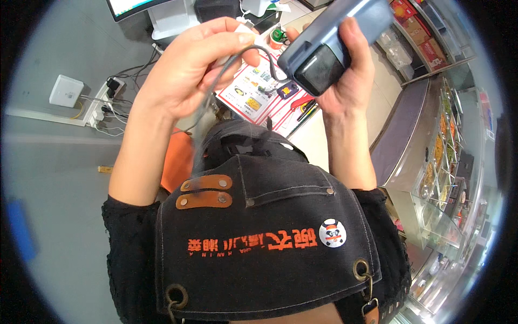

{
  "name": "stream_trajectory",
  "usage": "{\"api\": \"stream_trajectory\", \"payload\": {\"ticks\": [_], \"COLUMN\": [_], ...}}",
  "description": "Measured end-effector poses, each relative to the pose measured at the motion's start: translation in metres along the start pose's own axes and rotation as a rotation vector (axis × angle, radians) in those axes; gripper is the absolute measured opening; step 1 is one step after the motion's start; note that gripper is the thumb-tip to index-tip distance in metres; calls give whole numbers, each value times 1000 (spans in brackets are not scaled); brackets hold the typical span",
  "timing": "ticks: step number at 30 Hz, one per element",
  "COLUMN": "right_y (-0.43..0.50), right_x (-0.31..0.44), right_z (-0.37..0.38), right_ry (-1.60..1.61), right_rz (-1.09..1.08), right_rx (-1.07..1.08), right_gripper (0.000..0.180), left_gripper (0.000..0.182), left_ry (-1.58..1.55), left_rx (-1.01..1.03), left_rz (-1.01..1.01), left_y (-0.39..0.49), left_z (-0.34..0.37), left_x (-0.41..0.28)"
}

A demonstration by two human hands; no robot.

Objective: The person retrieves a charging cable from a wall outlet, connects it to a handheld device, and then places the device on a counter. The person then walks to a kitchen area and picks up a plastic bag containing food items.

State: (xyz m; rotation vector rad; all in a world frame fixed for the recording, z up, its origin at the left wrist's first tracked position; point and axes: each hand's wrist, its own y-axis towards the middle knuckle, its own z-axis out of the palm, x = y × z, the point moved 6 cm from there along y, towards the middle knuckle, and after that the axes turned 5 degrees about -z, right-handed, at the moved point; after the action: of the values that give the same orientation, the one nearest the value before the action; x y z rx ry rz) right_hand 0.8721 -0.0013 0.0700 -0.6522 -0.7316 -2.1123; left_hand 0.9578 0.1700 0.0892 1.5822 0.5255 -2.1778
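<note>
My left hand (198, 65) pinches a white plug-like piece (245, 30) between thumb and fingers, at the upper middle. A grey cable (214, 83) passes by that hand and loops over towards the device on the right. In my right hand (352, 73) is a blue-grey handheld device (360, 24) with a glossy black block (318, 69) at its lower end, held tilted. The cable's far end reaches the device's near corner. I wear a black apron (259, 227) with orange lettering and a panda patch.
Beneath the hands lies a table with a printed picture sheet (247, 95), pens and a small cup (277, 39). A monitor (133, 6) stands at the upper left. A power strip (103, 97) with tangled cables is on the left. Food trays (439, 150) sit in a glass counter at right.
</note>
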Motion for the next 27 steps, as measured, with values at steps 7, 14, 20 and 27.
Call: {"api": "stream_trajectory", "payload": {"ticks": [7,14,20,27], "right_y": [11,13,11,6], "right_x": [-20,-5,1,16], "right_z": [-27,-8,-3,4], "right_ry": [231,332,197,62], "right_rz": [117,243,94,-83], "right_rx": [-418,-238,-275,-303], "right_gripper": [24,28,26,27], "left_gripper": [18,21,18,27], "left_ry": [388,328,501,258], "left_rx": [-224,112,373,-92], "left_rz": [234,-44,495,-75], "left_y": [-30,-31,-62,-20], "left_z": [-2,59,111,37], "left_x": [-31,13,-5,19]}}
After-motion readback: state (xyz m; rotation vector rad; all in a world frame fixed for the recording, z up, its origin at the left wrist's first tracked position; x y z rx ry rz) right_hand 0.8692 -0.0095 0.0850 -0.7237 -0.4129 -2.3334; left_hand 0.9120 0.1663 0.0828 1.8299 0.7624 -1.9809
